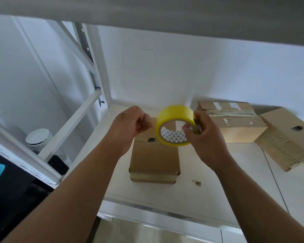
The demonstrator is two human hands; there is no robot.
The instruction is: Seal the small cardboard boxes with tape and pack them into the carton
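Observation:
A yellow tape roll [172, 116] is held up above a small closed cardboard box [154, 160] that lies on the white shelf [218, 186]. My right hand [204, 137] grips the roll at its right side, thumb inside the core, along with a dark thin object against the roll. My left hand [130, 125] is just left of the roll with its fingertips pinched together, apparently on the clear tape end. The box's near end carries a band of tape, and a dark mark shows on its top.
Two more cardboard boxes lie at the back right: a taped, torn one [235, 123] and a tilted one [286, 137] with a dark mark. Small metal clips [197, 182] lie on the shelf. White rack posts [93, 71] stand left; a shelf board [147, 11] hangs overhead.

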